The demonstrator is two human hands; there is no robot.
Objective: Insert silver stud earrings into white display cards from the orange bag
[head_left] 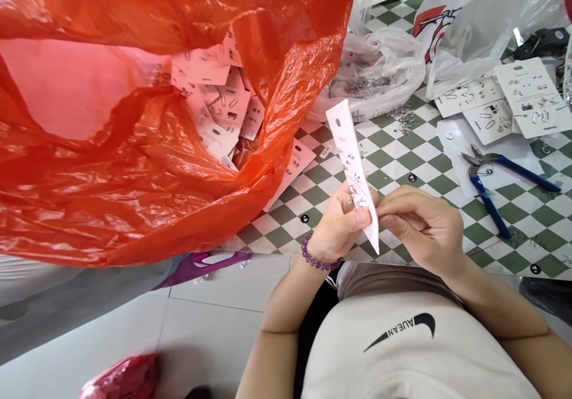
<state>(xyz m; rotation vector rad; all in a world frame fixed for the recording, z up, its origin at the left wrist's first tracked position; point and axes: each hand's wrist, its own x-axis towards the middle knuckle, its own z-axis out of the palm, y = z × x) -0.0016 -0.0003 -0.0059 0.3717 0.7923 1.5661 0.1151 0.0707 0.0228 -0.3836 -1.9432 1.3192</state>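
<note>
My left hand (335, 226), with a purple bead bracelet (322, 254) on its wrist, grips the lower part of a tall white jewellery display card (349, 149). Small metal earrings or rings are fixed along the card, and a punched hole sits near its top. My right hand (422, 229) pinches the card's lower right edge between thumb and fingers. Its fingertips partly hide the lowest pieces. Just left of my hands, a large orange plastic bag (134, 167) gapes open, holding a heap of similar white cards (218, 101).
A green-and-white checkered mat (397, 161) holds loose cards (531, 98), blue-handled pliers (491, 178), and a white plastic bag (370, 74) of metal pieces. A black tool (540, 43) lies at the top right. The tiled floor lies below, with purple and red bags.
</note>
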